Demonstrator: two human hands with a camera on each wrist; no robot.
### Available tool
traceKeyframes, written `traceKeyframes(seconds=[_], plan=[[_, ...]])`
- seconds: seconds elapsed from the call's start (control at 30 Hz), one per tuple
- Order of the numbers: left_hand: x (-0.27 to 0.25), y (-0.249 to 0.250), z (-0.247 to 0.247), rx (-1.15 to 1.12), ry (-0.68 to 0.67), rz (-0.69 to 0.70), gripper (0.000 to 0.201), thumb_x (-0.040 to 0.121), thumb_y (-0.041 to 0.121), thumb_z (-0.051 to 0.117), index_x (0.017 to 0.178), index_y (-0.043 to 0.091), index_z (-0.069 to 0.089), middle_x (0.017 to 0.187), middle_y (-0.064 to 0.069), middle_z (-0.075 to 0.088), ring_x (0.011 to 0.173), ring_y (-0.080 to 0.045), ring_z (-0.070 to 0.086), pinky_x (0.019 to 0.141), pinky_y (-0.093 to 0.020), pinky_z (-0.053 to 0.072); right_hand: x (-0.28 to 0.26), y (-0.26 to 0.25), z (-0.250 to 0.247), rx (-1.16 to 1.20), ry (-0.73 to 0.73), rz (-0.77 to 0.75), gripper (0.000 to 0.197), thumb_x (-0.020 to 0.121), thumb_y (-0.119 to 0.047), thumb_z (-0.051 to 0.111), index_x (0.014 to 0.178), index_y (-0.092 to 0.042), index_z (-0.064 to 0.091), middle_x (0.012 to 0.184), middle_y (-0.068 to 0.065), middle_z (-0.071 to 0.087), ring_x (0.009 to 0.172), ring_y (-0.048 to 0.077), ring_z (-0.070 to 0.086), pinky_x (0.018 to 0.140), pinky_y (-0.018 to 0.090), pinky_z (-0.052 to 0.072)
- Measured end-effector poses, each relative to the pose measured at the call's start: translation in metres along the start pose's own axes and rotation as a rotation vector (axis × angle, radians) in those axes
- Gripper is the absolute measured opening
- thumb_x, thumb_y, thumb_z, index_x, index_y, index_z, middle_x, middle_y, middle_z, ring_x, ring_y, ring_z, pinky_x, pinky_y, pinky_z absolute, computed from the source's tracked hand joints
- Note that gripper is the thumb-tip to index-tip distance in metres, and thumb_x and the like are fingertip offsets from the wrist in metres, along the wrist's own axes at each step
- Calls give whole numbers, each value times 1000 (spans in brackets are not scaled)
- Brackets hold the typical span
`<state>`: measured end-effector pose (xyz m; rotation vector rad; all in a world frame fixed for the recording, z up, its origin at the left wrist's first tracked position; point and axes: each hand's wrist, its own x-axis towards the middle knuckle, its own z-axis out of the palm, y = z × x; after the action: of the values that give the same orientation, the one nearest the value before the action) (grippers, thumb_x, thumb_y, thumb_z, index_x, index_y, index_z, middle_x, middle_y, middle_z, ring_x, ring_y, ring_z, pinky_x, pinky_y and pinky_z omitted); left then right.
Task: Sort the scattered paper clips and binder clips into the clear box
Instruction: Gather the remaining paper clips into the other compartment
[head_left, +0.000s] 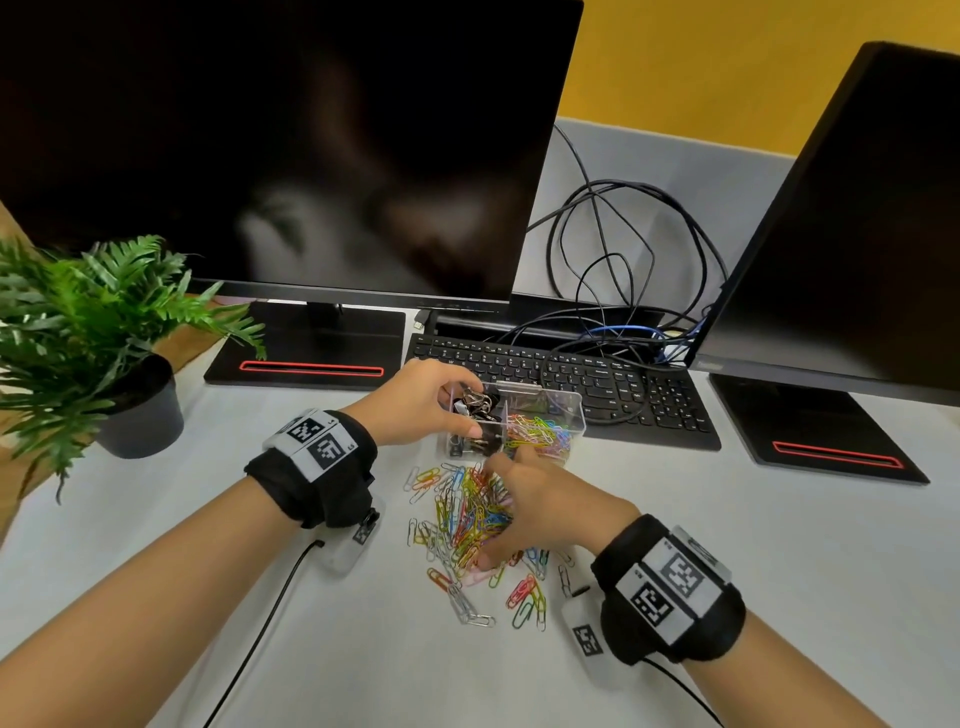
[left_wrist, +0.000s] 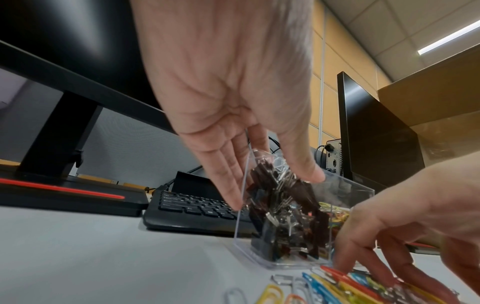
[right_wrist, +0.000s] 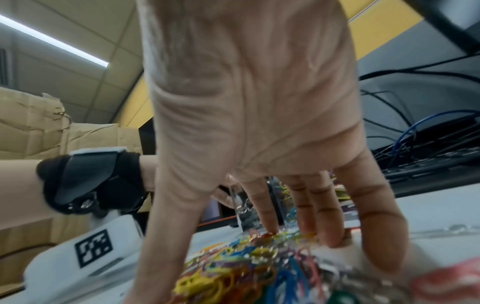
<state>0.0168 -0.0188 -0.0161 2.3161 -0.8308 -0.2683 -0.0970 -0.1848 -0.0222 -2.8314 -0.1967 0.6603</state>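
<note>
A clear box (head_left: 569, 410) with two compartments stands in front of the keyboard. Black binder clips (head_left: 478, 406) fill its left compartment and coloured paper clips (head_left: 540, 434) its right. My left hand (head_left: 460, 410) grips the box's left end, thumb on the near wall and fingers over the far rim; the left wrist view shows this left hand (left_wrist: 275, 189) spanning the binder clips (left_wrist: 285, 222). A pile of coloured paper clips (head_left: 462, 514) lies on the table before the box. My right hand (head_left: 501, 512) rests spread over it, straight fingertips (right_wrist: 332, 240) pressing on the pile (right_wrist: 259, 267).
A black keyboard (head_left: 561, 374) lies right behind the box, with tangled cables (head_left: 623, 249) beyond it. Two dark monitors stand on black bases (head_left: 311, 348), left and right. A potted fern (head_left: 140, 415) is at the left. Loose clips (head_left: 524, 597) trail toward me.
</note>
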Motion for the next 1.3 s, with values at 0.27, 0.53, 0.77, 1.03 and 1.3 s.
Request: traceKeyframes(seconds=[0.27,0.53,0.77,1.03,1.3], plan=[[0,1,-1,-8,6,-1,54,71,37,82,121,24,64,106,-7,64,95,-21,63,88,-39,53,4,-5,-5,59,103,-88,26,74,-22,79,93,-14,62,89,-1,55,80,20,50,61,29,39],[-2,1,-1,-1,-3,-9,55,72,38,81,122,25,62,109,-7,62,98,-20,62,88,-36,53,1,-1,-11,194,165,-94,14,80,-3,73,94,-1,71,95,10,65,66,20,61,66,32,56],[0,0,-1,-2,3,-6,56,71,38,82,122,25,63,109,-5,63,97,-19,62,87,-36,53,-1,15,-25,295,245,-84,13,76,2,73,74,11,66,75,24,67,61,26,68,62,44,57],[1,1,-1,-20,-4,-13,55,72,37,81,123,26,62,110,-7,63,99,-20,62,88,-36,53,-7,37,-72,455,454,-1,12,71,1,77,65,-7,72,63,14,68,66,35,71,61,43,59],[1,-1,-1,-14,-3,-16,56,72,40,81,123,30,61,110,-2,63,99,-17,61,86,-34,53,11,37,-78,413,513,49,15,77,-2,75,73,-15,72,72,11,70,63,18,71,62,26,59]])
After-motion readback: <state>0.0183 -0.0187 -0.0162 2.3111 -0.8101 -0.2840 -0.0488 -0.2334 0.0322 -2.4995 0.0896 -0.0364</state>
